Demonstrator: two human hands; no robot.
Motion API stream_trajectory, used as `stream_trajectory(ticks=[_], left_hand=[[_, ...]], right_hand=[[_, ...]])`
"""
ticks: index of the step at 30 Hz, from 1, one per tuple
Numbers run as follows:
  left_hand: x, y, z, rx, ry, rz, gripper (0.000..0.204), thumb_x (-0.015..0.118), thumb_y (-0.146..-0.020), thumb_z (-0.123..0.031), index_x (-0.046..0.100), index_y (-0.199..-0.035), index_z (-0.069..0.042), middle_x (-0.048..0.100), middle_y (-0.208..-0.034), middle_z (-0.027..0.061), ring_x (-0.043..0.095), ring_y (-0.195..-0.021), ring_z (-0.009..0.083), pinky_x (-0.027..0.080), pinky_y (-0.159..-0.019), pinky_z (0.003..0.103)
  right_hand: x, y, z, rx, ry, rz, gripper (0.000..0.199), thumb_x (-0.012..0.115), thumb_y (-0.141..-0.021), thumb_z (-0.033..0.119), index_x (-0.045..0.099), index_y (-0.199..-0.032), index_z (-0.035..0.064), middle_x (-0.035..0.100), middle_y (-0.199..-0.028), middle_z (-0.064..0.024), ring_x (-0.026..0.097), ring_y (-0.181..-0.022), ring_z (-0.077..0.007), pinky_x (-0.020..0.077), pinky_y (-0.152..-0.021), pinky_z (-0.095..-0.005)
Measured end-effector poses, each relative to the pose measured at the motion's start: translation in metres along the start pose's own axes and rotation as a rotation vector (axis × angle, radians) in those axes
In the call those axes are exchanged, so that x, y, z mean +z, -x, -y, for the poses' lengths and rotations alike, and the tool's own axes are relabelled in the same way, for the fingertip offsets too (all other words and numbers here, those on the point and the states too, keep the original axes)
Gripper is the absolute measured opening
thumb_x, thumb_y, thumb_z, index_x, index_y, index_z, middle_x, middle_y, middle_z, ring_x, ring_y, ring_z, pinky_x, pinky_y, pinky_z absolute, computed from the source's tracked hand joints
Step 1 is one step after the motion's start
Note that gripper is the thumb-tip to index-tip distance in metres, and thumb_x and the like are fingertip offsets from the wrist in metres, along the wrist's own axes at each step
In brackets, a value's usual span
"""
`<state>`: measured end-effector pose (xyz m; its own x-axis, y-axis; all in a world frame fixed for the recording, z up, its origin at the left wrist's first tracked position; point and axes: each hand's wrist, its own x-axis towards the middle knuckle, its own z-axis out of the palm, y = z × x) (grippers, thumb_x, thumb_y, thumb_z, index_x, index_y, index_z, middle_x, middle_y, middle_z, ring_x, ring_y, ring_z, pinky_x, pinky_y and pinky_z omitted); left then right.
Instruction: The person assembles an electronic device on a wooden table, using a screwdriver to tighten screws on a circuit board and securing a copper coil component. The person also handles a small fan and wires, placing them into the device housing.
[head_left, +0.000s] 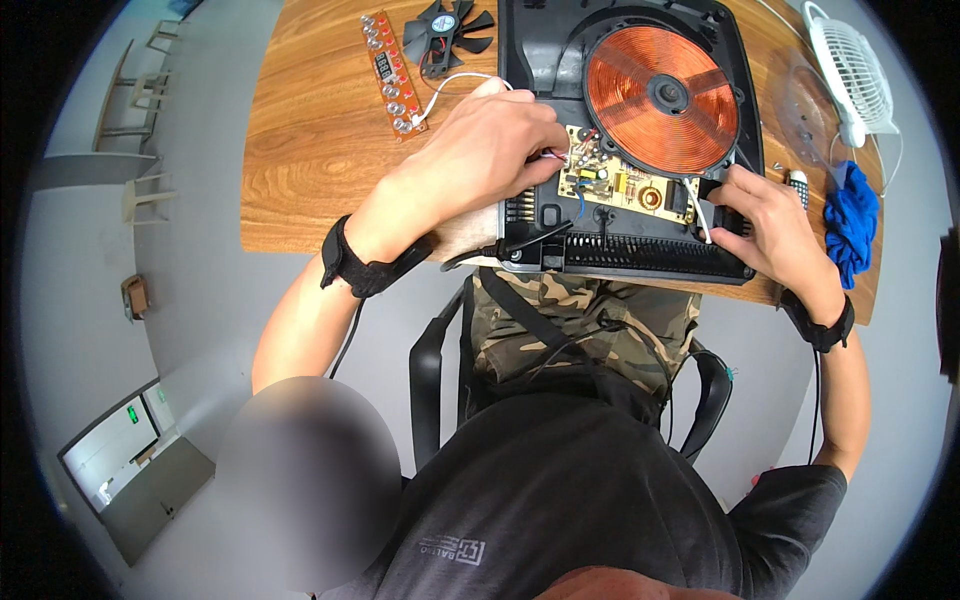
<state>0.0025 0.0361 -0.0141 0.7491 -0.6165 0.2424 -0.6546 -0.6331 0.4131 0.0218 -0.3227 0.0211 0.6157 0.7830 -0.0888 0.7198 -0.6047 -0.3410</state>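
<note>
While the person sits at the wooden table, both hands are down inside an opened induction cooker, its black housing w/ the top off, lying at the table's near edge right in front of them. Left hand is curled over the cooker's left side, fingers bent in tight and pinching thin wires at the left end of the yellowish circuit board; can't tell exactly which wire it has. Right hand sits on the cooker's right front corner, fingers curled down onto the housing edge by a white wire; whether it actually grips anything I can't tell. Copper coil fills the cooker's middle, just behind the board.

A white lead runs from the left hand's side to a narrow orange control board w/ buttons, lying on the table well left of the cooker. Black fan is just beside that, at the far edge. On the right: small white desk fan, a clear round plastic piece near it, and a blue cloth close to the right hand. Both wrists carry black straps w/ cables.
</note>
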Motion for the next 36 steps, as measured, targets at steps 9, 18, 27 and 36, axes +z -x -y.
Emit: stream_trajectory(ticks=[9,18,27,36], left_hand=[[-0.0007,-0.0012,-0.0001,-0.018,0.015,0.009,0.013,0.076,-0.085,-0.015,0.076,-0.094,-0.005,0.066,-0.085,0.0073,0.062,-0.089,0.0277,0.045,-0.083,0.039],[-0.0042,-0.0021,-0.0014,-0.024,0.05,0.039,0.013,0.077,-0.084,-0.014,0.076,-0.094,-0.005,0.066,-0.085,0.0067,0.062,-0.087,0.0267,0.043,-0.082,0.038],[-0.0062,-0.0033,-0.0036,-0.031,0.021,0.056,0.013,0.076,-0.087,-0.015,0.076,-0.096,-0.006,0.066,-0.085,0.0057,0.06,-0.087,0.0263,0.042,-0.082,0.038],[-0.0053,-0.0036,-0.0022,-0.02,0.025,0.051,0.012,0.076,-0.087,-0.015,0.077,-0.095,-0.007,0.064,-0.084,0.0051,0.059,-0.087,0.0254,0.042,-0.081,0.038]], right_hand=[[-0.0021,-0.0031,0.0017,-0.022,0.019,-0.006,0.033,0.085,-0.073,0.018,0.067,-0.097,0.0036,0.058,-0.095,-0.011,0.065,-0.088,-0.0336,0.054,-0.074,-0.043],[-0.0029,-0.0042,0.0003,-0.038,-0.008,-0.006,0.034,0.086,-0.072,0.018,0.068,-0.096,0.0038,0.056,-0.092,-0.0106,0.065,-0.087,-0.0328,0.0535,-0.072,-0.0429],[-0.0042,-0.0066,0.0006,-0.044,-0.01,0.003,0.033,0.085,-0.072,0.017,0.068,-0.096,0.0035,0.057,-0.092,-0.0108,0.065,-0.088,-0.0325,0.0537,-0.073,-0.0434],[-0.0023,-0.007,-0.0033,-0.07,-0.038,-0.011,0.032,0.085,-0.073,0.019,0.066,-0.094,0.0029,0.058,-0.09,-0.0105,0.065,-0.087,-0.032,0.0537,-0.072,-0.0425]])
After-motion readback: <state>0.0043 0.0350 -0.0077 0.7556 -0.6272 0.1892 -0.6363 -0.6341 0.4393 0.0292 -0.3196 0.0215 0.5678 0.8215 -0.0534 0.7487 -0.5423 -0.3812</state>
